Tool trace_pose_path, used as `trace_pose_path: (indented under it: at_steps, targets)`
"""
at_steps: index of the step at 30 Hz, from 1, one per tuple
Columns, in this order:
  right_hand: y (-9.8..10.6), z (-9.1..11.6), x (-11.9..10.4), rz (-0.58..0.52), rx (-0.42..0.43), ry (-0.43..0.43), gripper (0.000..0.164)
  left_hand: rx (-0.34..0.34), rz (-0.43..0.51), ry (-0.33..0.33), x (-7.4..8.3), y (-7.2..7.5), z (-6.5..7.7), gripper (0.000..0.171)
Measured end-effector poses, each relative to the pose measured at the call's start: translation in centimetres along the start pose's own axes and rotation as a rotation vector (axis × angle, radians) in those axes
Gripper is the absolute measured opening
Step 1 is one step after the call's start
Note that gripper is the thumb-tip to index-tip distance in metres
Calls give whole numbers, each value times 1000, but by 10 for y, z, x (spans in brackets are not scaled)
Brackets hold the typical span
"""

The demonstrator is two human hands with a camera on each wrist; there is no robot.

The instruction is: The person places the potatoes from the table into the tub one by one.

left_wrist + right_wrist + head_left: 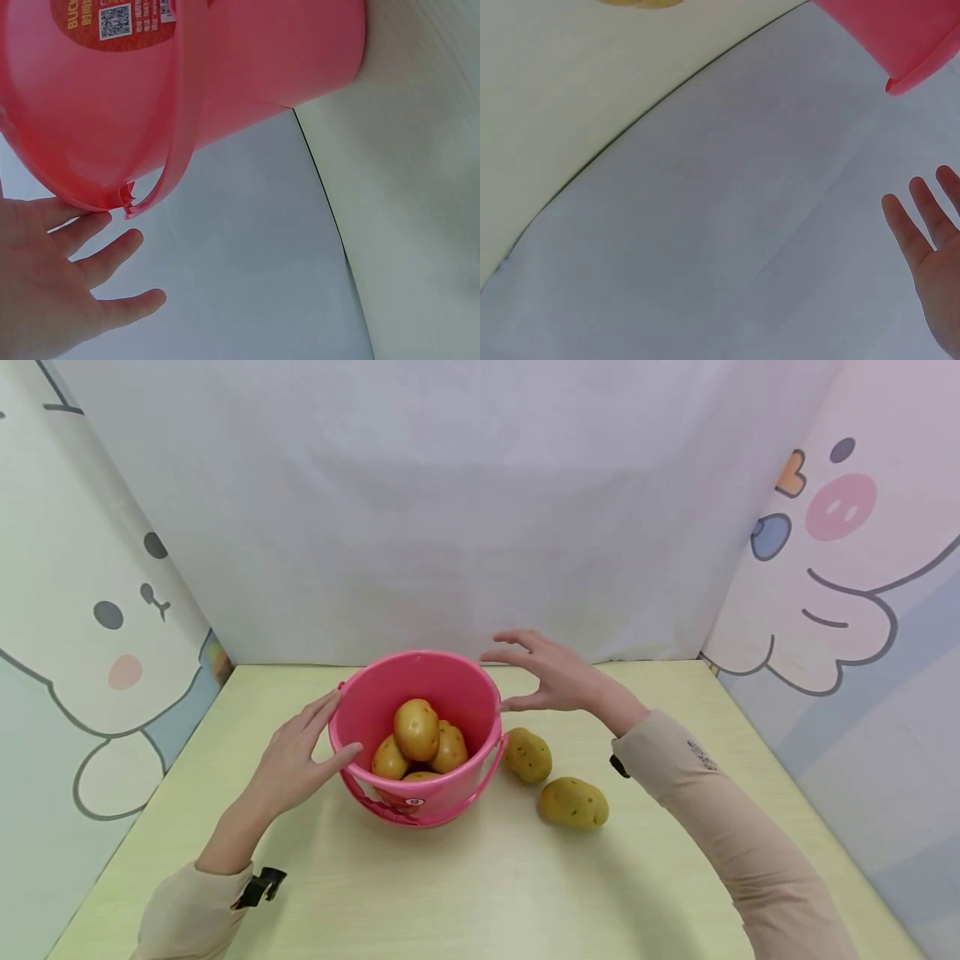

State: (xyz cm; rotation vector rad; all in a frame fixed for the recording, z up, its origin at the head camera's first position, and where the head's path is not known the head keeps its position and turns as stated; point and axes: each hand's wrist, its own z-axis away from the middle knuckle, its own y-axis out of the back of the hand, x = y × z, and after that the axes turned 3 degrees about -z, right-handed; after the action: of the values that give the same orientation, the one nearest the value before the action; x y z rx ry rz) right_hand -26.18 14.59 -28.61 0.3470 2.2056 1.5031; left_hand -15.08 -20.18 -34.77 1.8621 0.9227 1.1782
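A pink bucket (420,670) stands on the table with several potatoes (416,731) inside, its handle lowered toward the front. My left hand (296,760) is at the bucket's left rim, fingers spread; in the left wrist view the fingertips (94,221) lie right at the rim near the handle joint. My right hand (555,672) hovers by the right rim, fingers spread and nothing in its grasp. In the right wrist view its fingers (909,232) stand apart from the bucket (900,37). Two more potatoes, one (527,755) close beside the bucket and another (573,803) nearer the front, lie on the table.
The pale wooden table (465,893) ends at a white sheet (450,527) behind the bucket. Panels with cartoon animals rise at the left (112,568) and right (840,577) sides.
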Motion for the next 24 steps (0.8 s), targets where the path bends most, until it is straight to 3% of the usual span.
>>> trace_pose_path:
  at_steps: [24]
  targets:
    - [-16, 36, 22, 27, 6, -42, 67, -7, -9, 0, 0, 0, 1, 76]
